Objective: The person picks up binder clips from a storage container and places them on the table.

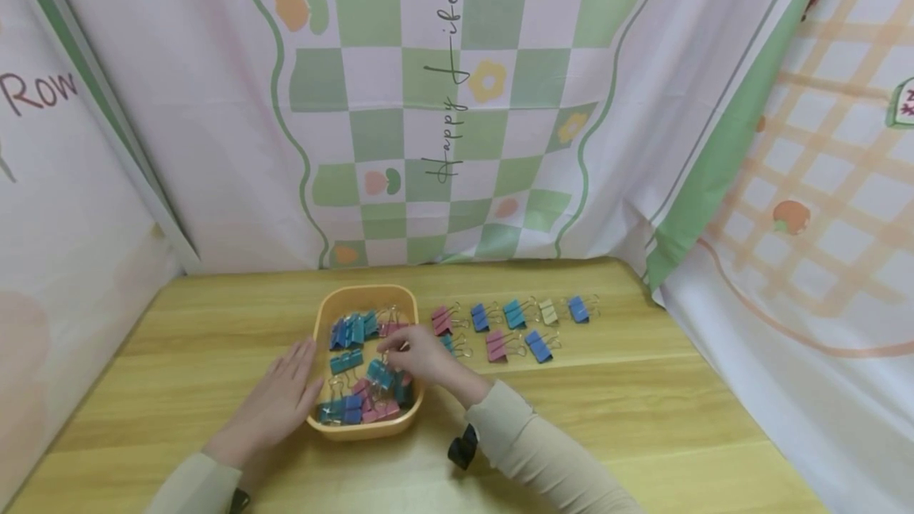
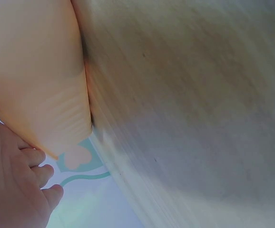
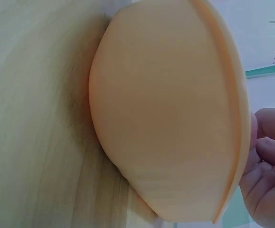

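Observation:
An orange plastic basket (image 1: 366, 432) holds several binder clips in teal, blue and pink. Against its left rim rests my left hand (image 1: 283, 391), fingers straight. In the left wrist view those fingers (image 2: 43, 175) lie along the outside near the rim. My right hand (image 1: 420, 353) reaches over the right rim, thumb and fingertips pinched together. It pinches a teal binder clip (image 1: 380, 373) by its wire handle, over the other clips. From the right wrist, the right hand (image 3: 270, 161) shows past the rim with curled fingers; the basket wall hides the clip there.
Right of the basket, binder clips lie in two rows on the wooden table (image 1: 607, 419): a pink clip (image 1: 442, 320), a cream clip (image 1: 547, 312) and a blue clip (image 1: 539, 346) among them. A patterned curtain (image 1: 443, 101) hangs behind the table's back edge.

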`<action>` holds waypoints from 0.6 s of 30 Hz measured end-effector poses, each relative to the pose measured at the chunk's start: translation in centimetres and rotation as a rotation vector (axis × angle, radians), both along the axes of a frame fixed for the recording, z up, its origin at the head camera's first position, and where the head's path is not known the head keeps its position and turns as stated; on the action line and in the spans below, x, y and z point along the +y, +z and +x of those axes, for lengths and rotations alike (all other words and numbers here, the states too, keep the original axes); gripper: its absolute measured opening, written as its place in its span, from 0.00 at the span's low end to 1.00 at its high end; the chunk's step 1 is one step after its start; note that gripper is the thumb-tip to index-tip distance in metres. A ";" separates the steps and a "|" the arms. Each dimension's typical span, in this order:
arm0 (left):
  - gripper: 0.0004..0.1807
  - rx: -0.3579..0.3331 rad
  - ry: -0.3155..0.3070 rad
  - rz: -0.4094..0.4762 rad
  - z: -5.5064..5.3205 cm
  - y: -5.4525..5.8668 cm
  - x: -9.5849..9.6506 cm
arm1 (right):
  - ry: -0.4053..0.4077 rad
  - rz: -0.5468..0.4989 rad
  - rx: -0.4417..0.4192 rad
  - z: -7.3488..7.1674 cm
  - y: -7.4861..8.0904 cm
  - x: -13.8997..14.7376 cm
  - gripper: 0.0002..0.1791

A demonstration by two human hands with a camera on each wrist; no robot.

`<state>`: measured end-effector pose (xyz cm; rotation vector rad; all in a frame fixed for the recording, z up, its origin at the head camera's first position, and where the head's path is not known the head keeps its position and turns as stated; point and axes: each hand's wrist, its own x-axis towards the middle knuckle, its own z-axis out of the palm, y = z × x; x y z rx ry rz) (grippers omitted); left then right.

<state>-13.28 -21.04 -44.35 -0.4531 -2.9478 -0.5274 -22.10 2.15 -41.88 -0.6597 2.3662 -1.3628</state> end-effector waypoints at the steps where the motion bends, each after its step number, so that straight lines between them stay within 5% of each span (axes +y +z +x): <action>1: 0.32 0.000 0.001 0.002 0.0 0.0 0.0 | -0.010 -0.008 0.004 0.0 0.0 0.0 0.10; 18: 0.32 -0.009 0.002 0.004 0.1 0.3 0.1 | -0.101 -0.233 -0.020 -1.0 2.1 1.7 0.11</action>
